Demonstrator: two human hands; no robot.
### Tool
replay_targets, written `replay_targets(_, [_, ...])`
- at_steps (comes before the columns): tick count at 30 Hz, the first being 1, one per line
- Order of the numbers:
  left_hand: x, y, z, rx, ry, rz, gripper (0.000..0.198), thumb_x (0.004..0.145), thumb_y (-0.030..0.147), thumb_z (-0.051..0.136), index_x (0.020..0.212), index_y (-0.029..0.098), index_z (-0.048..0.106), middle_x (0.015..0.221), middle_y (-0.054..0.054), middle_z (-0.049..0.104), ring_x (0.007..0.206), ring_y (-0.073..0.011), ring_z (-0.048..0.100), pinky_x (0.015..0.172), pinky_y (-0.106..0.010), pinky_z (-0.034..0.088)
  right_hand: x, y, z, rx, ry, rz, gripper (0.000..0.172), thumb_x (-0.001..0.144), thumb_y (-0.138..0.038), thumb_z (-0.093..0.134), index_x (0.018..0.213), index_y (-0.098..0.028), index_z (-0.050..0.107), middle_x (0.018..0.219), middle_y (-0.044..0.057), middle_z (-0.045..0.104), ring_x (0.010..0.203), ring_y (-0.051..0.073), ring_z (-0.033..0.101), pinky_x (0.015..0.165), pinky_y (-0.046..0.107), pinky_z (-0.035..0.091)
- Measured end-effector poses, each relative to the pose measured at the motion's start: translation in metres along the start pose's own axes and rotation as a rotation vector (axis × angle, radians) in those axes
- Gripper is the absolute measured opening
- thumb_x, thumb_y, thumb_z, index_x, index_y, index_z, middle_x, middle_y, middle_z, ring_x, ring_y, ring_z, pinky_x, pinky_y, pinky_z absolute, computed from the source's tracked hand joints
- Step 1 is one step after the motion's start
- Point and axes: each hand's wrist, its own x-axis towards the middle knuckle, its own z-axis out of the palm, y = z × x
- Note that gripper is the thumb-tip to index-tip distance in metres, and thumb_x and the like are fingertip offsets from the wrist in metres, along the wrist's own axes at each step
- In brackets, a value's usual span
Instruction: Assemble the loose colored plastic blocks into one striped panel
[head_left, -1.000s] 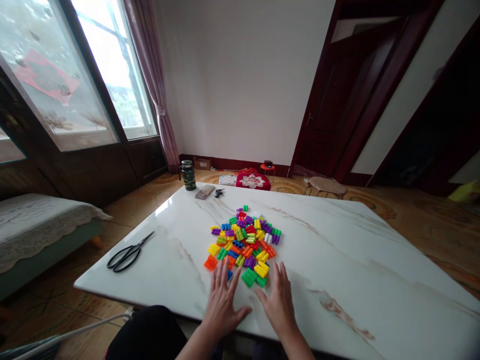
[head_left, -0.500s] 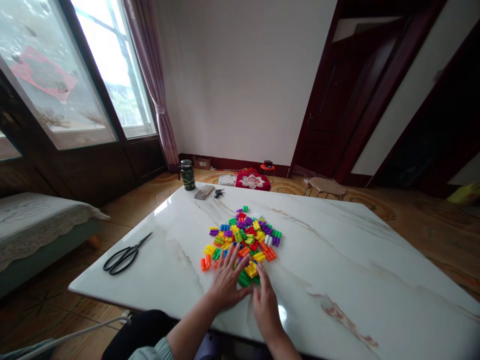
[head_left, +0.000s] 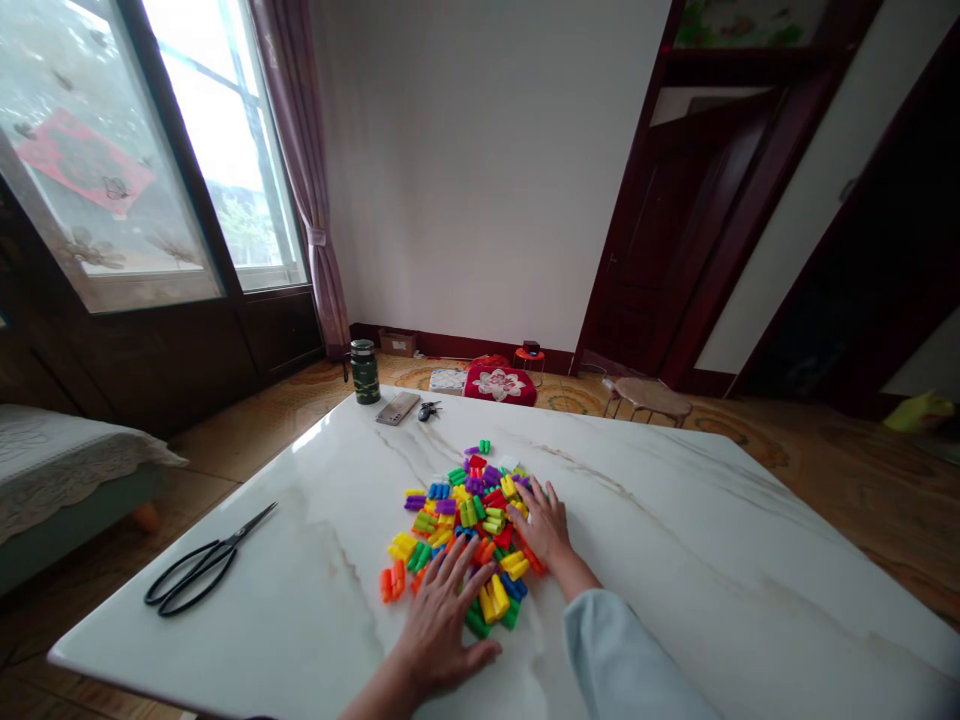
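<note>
Left hand (head_left: 442,612) palm down, fingers fanned wide over the near left side of the heap of colourful blocks (head_left: 469,513), middle of the desk (head_left: 697,570)! That grip is wide open; whether a block sits beneath it, I can't tell. Across on the right flank, the right hand (head_left: 545,522), its grip loosely spread, fingertips at the heap's edge; contact or a hold, can't tell. A yellow block (head_left: 494,598) lies just right of the left fingers. Well left, the scissors (head_left: 202,574); far left, flask (head_left: 365,373), phone (head_left: 398,408) and keys (head_left: 427,411).
</note>
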Motion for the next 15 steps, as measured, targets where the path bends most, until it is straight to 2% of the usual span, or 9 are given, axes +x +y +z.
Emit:
replay_targets(3, [0.000,0.001,-0.001,0.002,-0.005,0.003,0.083,0.078,0.068,0.049,0.149,0.031,0.024,0.156,-0.007,0.022,0.140,-0.0345,0.026,0.109,-0.052,0.028,-0.007,-0.001,0.011,-0.041,-0.027,0.009,0.049,0.091,-0.052,0.039,0.133,-0.030,0.052,0.146,0.006,0.042,0.135,0.030,0.032,0.107,0.057,0.023])
replay_targets(8, [-0.001,0.003,-0.003,0.006,0.010,0.014,0.082,0.079,0.069,0.047,0.148,0.031,0.028,0.156,-0.008,0.021,0.139,-0.0356,0.029,0.107,-0.053,0.030,-0.041,-0.007,0.015,0.008,0.040,-0.083,0.045,0.093,-0.048,0.037,0.129,-0.027,0.055,0.138,0.008,0.052,0.132,0.028,0.037,0.108,0.054,0.023])
replay_targets(10, [-0.001,0.004,-0.004,0.012,0.044,0.017,0.081,0.078,0.070,0.048,0.147,0.031,0.030,0.155,-0.009,0.024,0.137,-0.0356,0.031,0.107,-0.052,0.030,-0.043,-0.008,0.011,0.058,0.105,-0.132,0.042,0.094,-0.043,0.036,0.125,-0.026,0.058,0.131,0.008,0.057,0.130,0.026,0.041,0.109,0.053,0.022])
replay_targets(12, [0.000,0.004,-0.005,0.020,0.079,0.021,0.083,0.077,0.071,0.048,0.147,0.030,0.031,0.155,-0.009,0.026,0.136,-0.0350,0.034,0.107,-0.051,0.031,-0.031,-0.007,0.007,0.120,0.218,-0.169,0.040,0.095,-0.039,0.034,0.117,-0.023,0.062,0.124,0.008,0.061,0.125,0.024,0.045,0.108,0.049,0.025])
replay_targets(15, [0.002,0.003,-0.006,0.034,0.105,0.032,0.085,0.076,0.073,0.048,0.146,0.028,0.033,0.153,-0.009,0.029,0.134,-0.0339,0.037,0.106,-0.049,0.032,0.015,-0.006,0.006,0.210,0.323,-0.160,0.043,0.096,-0.038,0.030,0.105,-0.017,0.066,0.114,0.010,0.065,0.112,0.021,0.053,0.102,0.038,0.036])
